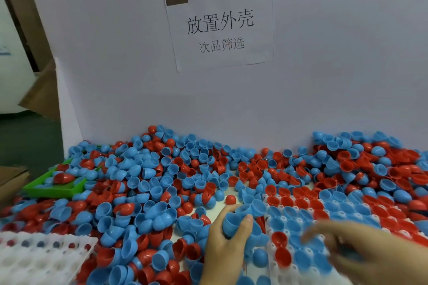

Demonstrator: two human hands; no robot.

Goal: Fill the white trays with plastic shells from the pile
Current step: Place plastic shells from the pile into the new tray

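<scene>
1. Two hands work at the near edge of our table: our left hand cups a bunch of blue shells, ready to feed.
2. Our right hand is blurry over the white tray; we cannot tell its grip.
3. Our pile lies just beside, so reaching is easy.

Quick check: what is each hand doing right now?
Left hand: grips a few blue plastic half-shells.
Right hand: motion-blurred over the white tray; state cannot be told.

Glossy plastic shells, white plastic tray
</scene>
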